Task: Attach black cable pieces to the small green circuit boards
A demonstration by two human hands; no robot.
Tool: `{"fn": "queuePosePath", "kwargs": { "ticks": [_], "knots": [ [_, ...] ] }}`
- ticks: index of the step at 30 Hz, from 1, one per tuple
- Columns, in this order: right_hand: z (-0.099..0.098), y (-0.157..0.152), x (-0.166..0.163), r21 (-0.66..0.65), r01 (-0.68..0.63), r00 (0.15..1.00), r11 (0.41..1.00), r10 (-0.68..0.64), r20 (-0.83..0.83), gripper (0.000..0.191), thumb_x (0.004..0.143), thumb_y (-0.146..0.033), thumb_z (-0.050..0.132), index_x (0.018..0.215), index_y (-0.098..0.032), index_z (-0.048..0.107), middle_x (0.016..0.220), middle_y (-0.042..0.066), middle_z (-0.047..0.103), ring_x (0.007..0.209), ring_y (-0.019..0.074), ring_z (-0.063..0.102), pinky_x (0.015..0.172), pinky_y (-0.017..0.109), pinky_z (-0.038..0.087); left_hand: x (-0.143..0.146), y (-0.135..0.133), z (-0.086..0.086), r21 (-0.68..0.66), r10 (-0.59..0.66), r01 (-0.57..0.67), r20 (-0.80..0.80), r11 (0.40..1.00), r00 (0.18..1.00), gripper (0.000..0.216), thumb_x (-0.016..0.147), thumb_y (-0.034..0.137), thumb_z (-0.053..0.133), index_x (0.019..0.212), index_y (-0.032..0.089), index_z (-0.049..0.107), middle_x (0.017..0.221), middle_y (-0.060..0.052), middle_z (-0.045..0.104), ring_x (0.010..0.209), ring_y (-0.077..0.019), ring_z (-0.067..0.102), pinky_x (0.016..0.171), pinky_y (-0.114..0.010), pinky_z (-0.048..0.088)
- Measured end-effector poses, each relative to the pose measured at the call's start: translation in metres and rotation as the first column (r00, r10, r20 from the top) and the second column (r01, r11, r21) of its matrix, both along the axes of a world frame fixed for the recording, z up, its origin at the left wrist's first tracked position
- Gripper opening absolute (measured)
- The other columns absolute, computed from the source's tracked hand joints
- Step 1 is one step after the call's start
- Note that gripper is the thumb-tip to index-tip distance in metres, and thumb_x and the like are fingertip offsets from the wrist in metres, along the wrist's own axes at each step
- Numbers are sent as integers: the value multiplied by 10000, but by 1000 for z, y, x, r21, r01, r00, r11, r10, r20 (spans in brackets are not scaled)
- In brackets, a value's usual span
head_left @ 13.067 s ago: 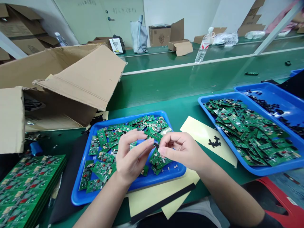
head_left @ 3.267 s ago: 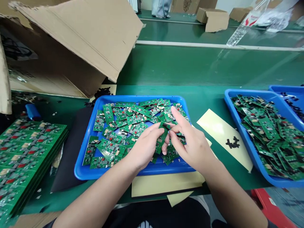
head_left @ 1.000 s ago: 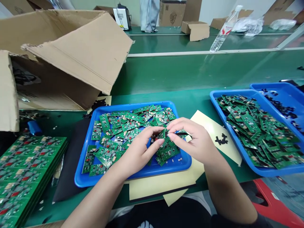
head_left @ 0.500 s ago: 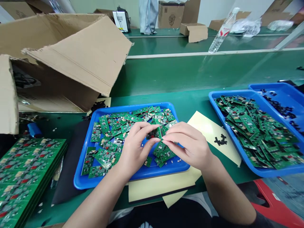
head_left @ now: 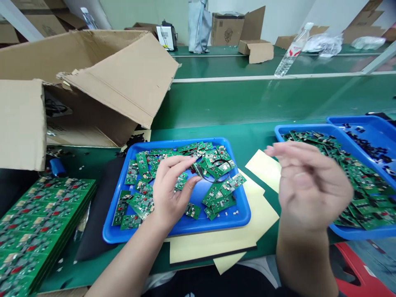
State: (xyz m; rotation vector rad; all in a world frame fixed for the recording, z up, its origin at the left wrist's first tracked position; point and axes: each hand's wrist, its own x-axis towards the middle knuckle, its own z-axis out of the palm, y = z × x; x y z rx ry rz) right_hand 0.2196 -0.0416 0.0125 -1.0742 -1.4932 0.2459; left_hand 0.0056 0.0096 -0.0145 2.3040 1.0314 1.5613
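A blue tray [head_left: 185, 227] in front of me holds several small green circuit boards [head_left: 221, 196]. My left hand [head_left: 170, 192] hovers over its middle, thumb and fingers curled in a pinch around a small circuit board [head_left: 198, 169] at their tips. My right hand [head_left: 309, 185] is raised to the right of that tray, over the yellow backing sheet [head_left: 262, 167] and the near edge of a second blue tray [head_left: 355, 233] piled with more green boards. That hand is smeared by motion, so I cannot make out whether it holds anything.
An open cardboard box [head_left: 117, 78] lies on its side at the left. Stacked green board panels [head_left: 37, 222] sit at the near left beside a black mat [head_left: 99, 206]. A third blue tray [head_left: 371, 128] with black parts is far right. A water bottle [head_left: 291, 51] lies behind.
My right hand has left the left hand and swung to the right, away from the middle tray. My left hand stays over the tray with the board.
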Motion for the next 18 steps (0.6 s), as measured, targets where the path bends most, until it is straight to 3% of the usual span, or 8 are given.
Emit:
{"fn": "queuePosePath", "kwargs": {
  "ticks": [3, 5, 8, 11, 13, 18],
  "knots": [
    [-1, 1, -4, -150, -118, 976, 982, 87, -201, 238, 942, -258, 425, 1035, -281, 642, 975, 68, 661, 893, 238, 650, 765, 436, 555, 2, -4, 3, 95, -63, 65, -27, 993, 998, 321, 848, 201, 611, 1163, 245, 565, 1026, -55, 603, 959, -184, 604, 815, -329, 541],
    [-3, 3, -13, -309, -301, 951, 902, 262, -164, 171, 916, -256, 500, 980, -255, 659, 954, 55, 691, 898, 215, 658, 782, 385, 553, 4, -7, 5, 129, -91, 98, -59, 987, 994, 302, 857, 207, 598, 1153, 256, 566, 1009, -47, 599, 960, -187, 614, 812, -332, 553],
    [-4, 5, -28, -352, -425, 904, 834, 409, -124, 101, 879, -258, 562, 904, -208, 647, 921, 50, 700, 905, 190, 651, 817, 344, 531, 5, -9, 7, 153, -102, 116, -95, 982, 990, 262, 862, 213, 592, 1120, 258, 573, 994, -45, 591, 952, -188, 621, 823, -349, 561],
    [-4, 4, -36, -412, -429, 902, 804, 405, -148, 65, 846, -243, 597, 865, -189, 628, 857, 35, 694, 812, 161, 652, 735, 293, 533, 5, -9, 7, 167, -89, 107, -109, 980, 990, 231, 857, 207, 601, 1084, 248, 583, 984, -47, 595, 933, -186, 628, 819, -356, 568],
    [-4, 3, -36, -476, -461, 887, 749, 392, -242, 91, 826, -228, 617, 906, -186, 622, 815, 23, 688, 761, 148, 654, 677, 265, 531, 4, -7, 6, 193, -70, 90, -109, 977, 992, 221, 854, 210, 607, 1071, 243, 591, 971, -45, 605, 913, -184, 634, 802, -352, 575],
    [-5, 2, -33, -448, -662, 730, 601, 381, -568, 208, 821, -187, 611, 1028, -180, 597, 686, -19, 626, 651, 110, 627, 617, 233, 513, 4, -3, 7, 239, -62, 78, -75, 968, 995, 245, 820, 195, 657, 1059, 213, 607, 926, -40, 631, 845, -165, 644, 717, -296, 575]
  ]
}}
